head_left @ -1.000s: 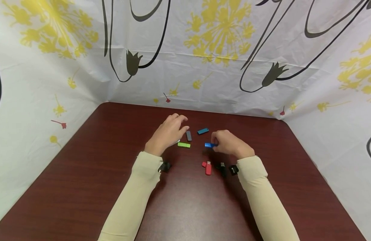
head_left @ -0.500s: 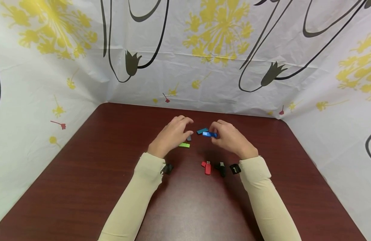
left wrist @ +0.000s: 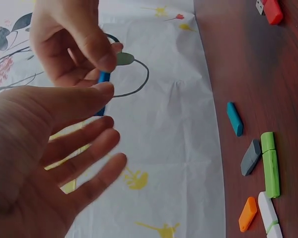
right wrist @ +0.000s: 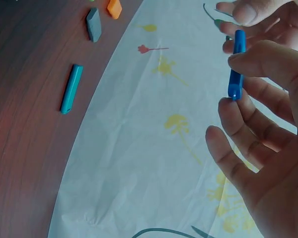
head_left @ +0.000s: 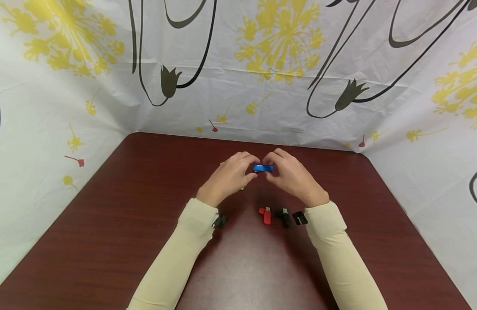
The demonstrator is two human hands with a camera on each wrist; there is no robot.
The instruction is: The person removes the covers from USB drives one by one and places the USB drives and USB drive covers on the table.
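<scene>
My right hand [head_left: 294, 176] pinches a blue USB stick [head_left: 263, 168] between thumb and fingers, raised above the far middle of the table. In the right wrist view the blue stick [right wrist: 236, 64] stands lengthwise, my right thumb pressed on its side. My left hand [head_left: 230, 174] is at the stick's other end, fingers spread. From the left wrist, the left thumb [left wrist: 97, 96] overlaps the blue stick [left wrist: 104, 77]; the right wrist view shows the left thumb [right wrist: 246, 15] apart from the stick's end.
On the dark red table [head_left: 153, 185] lie a red USB stick [head_left: 267, 216], a black one [head_left: 286, 218], a teal one [left wrist: 234, 119], a grey one [left wrist: 251, 157], a green one [left wrist: 270, 166], an orange one [left wrist: 247, 214] and a white one [left wrist: 268, 213]. A patterned sheet [head_left: 223, 77] hangs behind.
My right hand has lifted the blue USB stick and carried it away from me and slightly left. My left hand has moved right, up to the stick.
</scene>
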